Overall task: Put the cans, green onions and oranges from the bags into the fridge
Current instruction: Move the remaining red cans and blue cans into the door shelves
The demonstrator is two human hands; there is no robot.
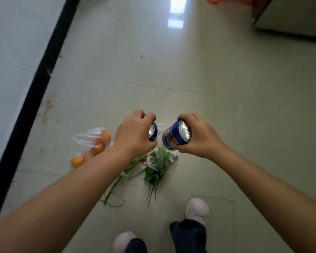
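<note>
My left hand (133, 133) grips a blue can (153, 132), mostly hidden behind the fingers. In my right hand (201, 136) is a second blue can (173, 136), tilted, its silver top facing me. Both cans are held above the tiled floor. Below them lie green onions (153, 170), partly inside a clear plastic bag (156, 159). To the left, another clear bag (88, 139) holds several oranges (98, 148); one orange (78, 161) sits at its lower end.
A white wall with a black baseboard (35, 92) runs along the left. A pale cabinet or appliance corner (292, 17) stands at the top right, with something orange-red (228, 0) beside it. My feet in light shoes (197, 209) are at the bottom.
</note>
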